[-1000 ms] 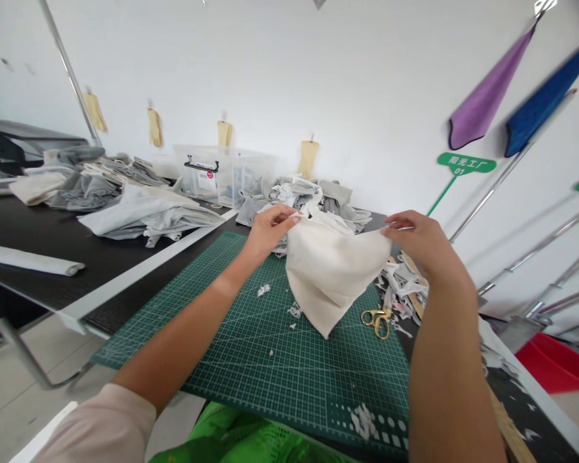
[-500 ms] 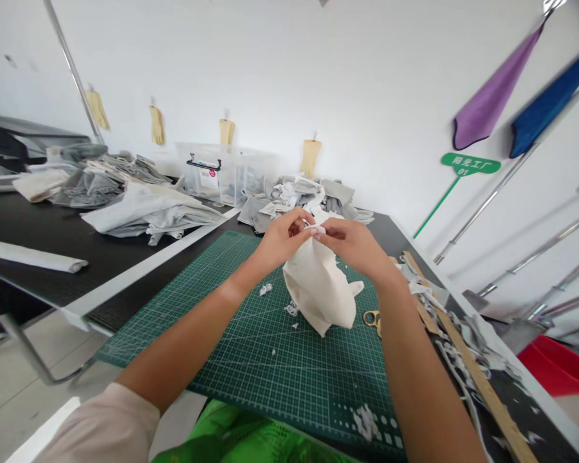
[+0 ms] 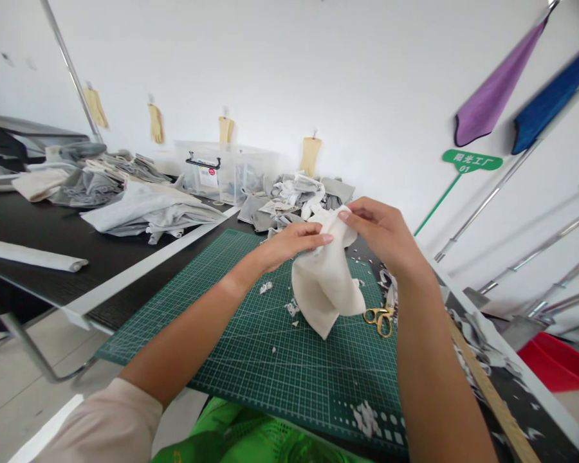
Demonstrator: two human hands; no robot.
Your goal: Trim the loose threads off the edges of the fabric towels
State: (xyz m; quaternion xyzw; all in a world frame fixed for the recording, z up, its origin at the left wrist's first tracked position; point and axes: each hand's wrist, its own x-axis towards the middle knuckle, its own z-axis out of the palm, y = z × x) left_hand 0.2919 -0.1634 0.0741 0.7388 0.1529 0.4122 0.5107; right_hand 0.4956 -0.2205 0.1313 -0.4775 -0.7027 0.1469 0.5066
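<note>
A crumpled cream cloth [image 3: 324,286] hangs in front of me above a green cutting mat [image 3: 212,341], its lower tip close to the mat. My right hand [image 3: 379,231] pinches its upper edge. My left hand [image 3: 289,247] grips the cloth's left side, with the fingers across the fabric and the thumb hidden behind it. Gold-handled scissors [image 3: 379,321] lie at the mat's right edge, just below the cloth and right of it. Small white scraps [image 3: 265,287] are scattered on the mat.
Heaps of grey and white fabric [image 3: 294,196] and a clear plastic bin [image 3: 207,173] sit beyond the mat on a black table [image 3: 53,231]. A wooden ruler [image 3: 492,399] lies to the right among scraps. A green basket [image 3: 251,440] is below the table edge, and a red tub [image 3: 560,366] stands at right.
My hands have moved apart from their close pinch at the cloth's top, and the right hand has risen to the right. The cloth has opened a little, and the scissors show fully again.
</note>
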